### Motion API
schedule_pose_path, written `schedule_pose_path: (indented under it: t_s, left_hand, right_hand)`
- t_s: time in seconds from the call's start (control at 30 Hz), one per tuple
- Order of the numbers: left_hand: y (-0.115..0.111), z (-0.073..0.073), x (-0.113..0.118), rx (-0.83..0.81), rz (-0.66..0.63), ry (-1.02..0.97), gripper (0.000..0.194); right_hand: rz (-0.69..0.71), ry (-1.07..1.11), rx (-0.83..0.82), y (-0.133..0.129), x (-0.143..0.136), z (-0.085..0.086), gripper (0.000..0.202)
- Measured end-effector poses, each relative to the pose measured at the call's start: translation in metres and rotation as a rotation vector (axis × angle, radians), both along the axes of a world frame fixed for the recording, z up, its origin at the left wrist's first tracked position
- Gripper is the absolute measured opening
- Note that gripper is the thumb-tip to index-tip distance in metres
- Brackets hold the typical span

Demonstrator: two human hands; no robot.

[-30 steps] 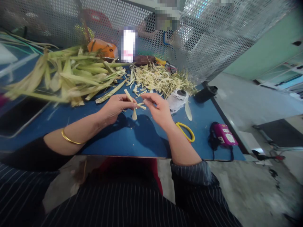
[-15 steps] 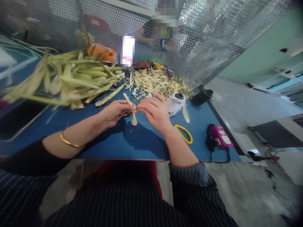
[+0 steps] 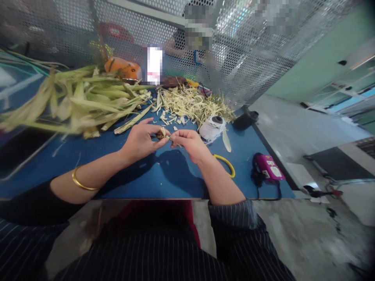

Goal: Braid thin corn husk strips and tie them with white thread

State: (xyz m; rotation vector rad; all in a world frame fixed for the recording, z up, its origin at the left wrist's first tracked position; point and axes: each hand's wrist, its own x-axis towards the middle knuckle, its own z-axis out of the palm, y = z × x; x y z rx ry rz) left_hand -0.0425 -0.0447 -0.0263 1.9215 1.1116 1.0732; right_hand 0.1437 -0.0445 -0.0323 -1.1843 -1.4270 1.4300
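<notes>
My left hand (image 3: 142, 140) is closed in a pinch, with thumb and fingers around a small folded piece of corn husk (image 3: 163, 135) that has a brownish part. My right hand (image 3: 190, 143) meets it from the other side, its fingertips pinched at the husk's right end. Both hands are held above the blue table (image 3: 172, 179). Just past my right hand lies a spool of white thread (image 3: 209, 130). Whether a thread runs between my fingers is too small to make out.
Long corn husks (image 3: 88, 99) are heaped at the left, beside shredded husk strips (image 3: 187, 103). A phone (image 3: 154, 64) stands at the back. To the right are a yellow loop (image 3: 230, 166), a black cylinder (image 3: 246, 119) and a purple box (image 3: 271, 168). Behind the mesh is a person.
The husk strip that stuck out above and below my left fingers is now folded into a small piece. My left hand has turned and opened wider around it; my right fingers have curled in.
</notes>
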Motion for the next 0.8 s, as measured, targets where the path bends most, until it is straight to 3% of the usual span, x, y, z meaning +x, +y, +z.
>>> schedule_pose_path:
  t_s: [0.1, 0.23, 0.37, 0.5, 0.57, 0.8]
  left_hand:
    - [-0.002, 0.001, 0.000, 0.096, 0.034, 0.062, 0.007]
    - [-0.003, 0.001, 0.000, 0.027, 0.060, 0.013, 0.006]
    - [0.000, 0.001, -0.001, -0.231, 0.044, -0.201, 0.013]
    - [0.006, -0.001, -0.002, -0.469, 0.064, -0.413, 0.011]
    - [0.007, -0.002, -0.003, -0.569, 0.053, -0.455, 0.009]
    - [0.009, -0.003, -0.006, -0.856, -0.051, -0.526, 0.016]
  right_hand:
    - [-0.018, 0.118, -0.110, 0.001, -0.001, 0.001, 0.019]
    - [-0.080, 0.094, 0.004, -0.001, -0.004, 0.001, 0.020]
    - [-0.083, -0.124, 0.327, -0.005, -0.005, 0.000, 0.017]
    - [0.059, -0.670, 0.891, -0.005, -0.001, 0.001, 0.036]
    - [0.116, -0.868, 1.076, -0.004, 0.002, 0.001, 0.039]
    - [0.083, -0.917, 1.352, -0.001, 0.009, -0.001, 0.035]
